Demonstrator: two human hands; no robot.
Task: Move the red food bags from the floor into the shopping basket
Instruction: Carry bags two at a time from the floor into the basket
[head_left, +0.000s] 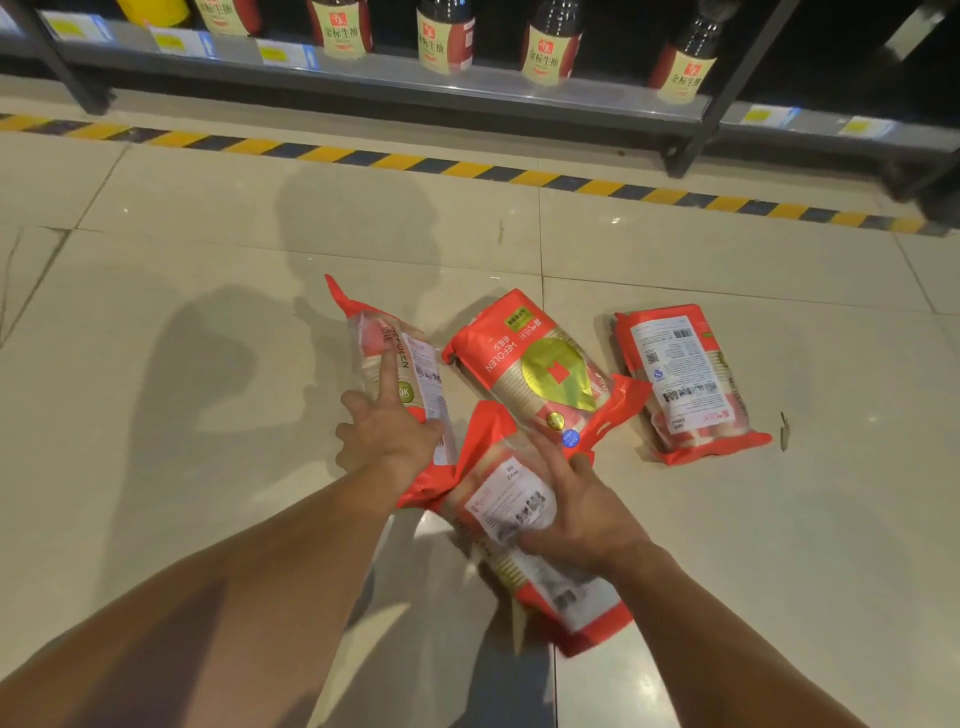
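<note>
Several red food bags are in the head view. My left hand (387, 431) grips one red bag (410, 369) tilted up on its edge, with the index finger stretched along its side. My right hand (576, 506) holds a second red bag (524, 551) lifted off the floor in front of me. A third red bag (540, 364) with a gold label lies flat on the tiles just beyond both hands. A fourth red bag (685, 379) lies back side up to the right, untouched. No shopping basket is visible.
A grey metal shelf (467, 88) with dark sauce bottles (550, 47) runs along the far side. A yellow-and-black striped tape (467, 169) marks the beige tiled floor (182, 291) in front of it. A small scrap (784, 428) lies right of the bags.
</note>
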